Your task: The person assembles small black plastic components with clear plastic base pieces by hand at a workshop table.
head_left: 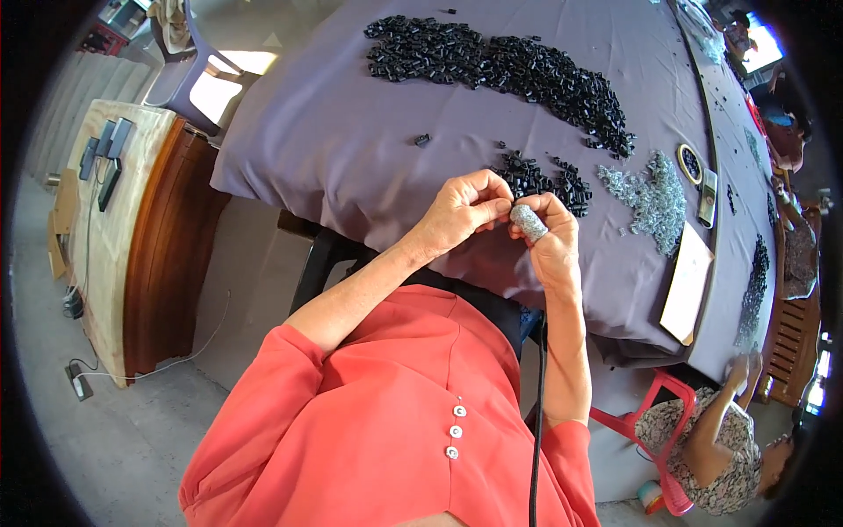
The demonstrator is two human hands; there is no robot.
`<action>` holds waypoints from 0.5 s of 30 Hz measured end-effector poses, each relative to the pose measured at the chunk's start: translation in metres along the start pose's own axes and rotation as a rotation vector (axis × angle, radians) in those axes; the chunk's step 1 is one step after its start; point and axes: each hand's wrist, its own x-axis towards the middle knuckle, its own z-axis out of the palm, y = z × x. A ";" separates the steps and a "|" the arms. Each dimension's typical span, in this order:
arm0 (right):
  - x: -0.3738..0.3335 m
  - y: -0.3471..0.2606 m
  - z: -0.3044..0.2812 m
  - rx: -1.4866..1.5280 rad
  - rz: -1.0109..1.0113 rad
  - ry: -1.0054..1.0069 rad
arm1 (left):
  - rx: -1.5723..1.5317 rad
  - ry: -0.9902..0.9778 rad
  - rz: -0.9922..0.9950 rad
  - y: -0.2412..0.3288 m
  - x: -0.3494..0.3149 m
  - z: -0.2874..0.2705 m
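Over the near edge of the cloth-covered table, my left hand and my right hand meet, fingertips almost touching. Thumb and index finger of the left are pinched together; a tiny dark bit shows at their tips, too small to name. The right hand is also closed, its fingers curled in. A grey speckled wrap sits at its thumb, seemingly covering it. What the right fingertips hold is hidden. Just beyond my hands lies a small heap of short black plastic pieces.
A long bank of black pieces stretches across the purple-grey tablecloth. To the right lie clear small pieces, a tape ring and a pale flat board. Another person works at lower right beside a red chair.
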 end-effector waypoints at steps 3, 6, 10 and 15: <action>0.001 0.000 -0.003 -0.007 -0.004 -0.036 | -0.002 -0.060 0.017 0.001 -0.002 0.000; 0.000 -0.001 -0.005 0.019 0.008 -0.060 | -0.016 -0.096 -0.010 0.006 -0.004 0.001; 0.001 0.001 -0.005 0.033 0.015 -0.103 | -0.052 -0.128 -0.003 0.002 -0.004 -0.003; -0.001 0.005 -0.002 -0.010 0.006 -0.104 | -0.134 -0.207 -0.026 0.003 -0.004 -0.010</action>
